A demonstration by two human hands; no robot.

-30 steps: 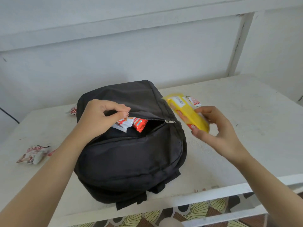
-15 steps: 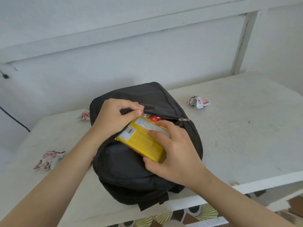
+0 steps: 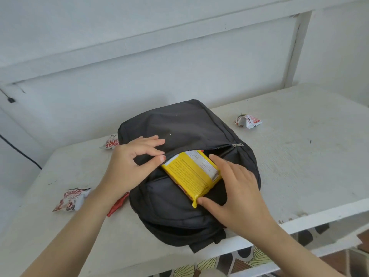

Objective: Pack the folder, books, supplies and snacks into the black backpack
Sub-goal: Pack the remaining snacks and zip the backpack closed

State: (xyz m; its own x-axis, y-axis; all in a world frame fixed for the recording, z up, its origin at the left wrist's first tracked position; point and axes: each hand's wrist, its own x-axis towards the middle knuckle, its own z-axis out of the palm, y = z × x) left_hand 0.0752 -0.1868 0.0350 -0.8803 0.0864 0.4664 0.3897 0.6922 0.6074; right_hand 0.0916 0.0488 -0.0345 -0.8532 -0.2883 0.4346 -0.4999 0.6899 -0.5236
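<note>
A: Head view, the only 1 we have. Where is the snack?

B: The yellow packet [image 3: 191, 173] is half inside the front pocket of the black backpack [image 3: 185, 124], its far end under the zip edge, its near end sticking out. The right hand [image 3: 233, 188] grasps it, fingers along its right side and thumb at the near corner. The left hand [image 3: 132, 163] pinches the pocket's upper flap between thumb and forefinger, holding the mouth apart.

A: How will it handle?

B: Light, I judge, with a slick crinkly wrapper and contents that may crush. Hold it by the long edges and push from the sealed near end.

A: And around it?

B: A worn white table [image 3: 299, 156] against a white panelled wall [image 3: 179, 47]. 3 small red-and-white snack packets remain out: 1 at the left [image 3: 70, 199], 1 behind the bag [image 3: 109, 143], 1 at the right [image 3: 248, 121]. A red wrapper [image 3: 117, 205] peeks out beneath the left wrist.
</note>
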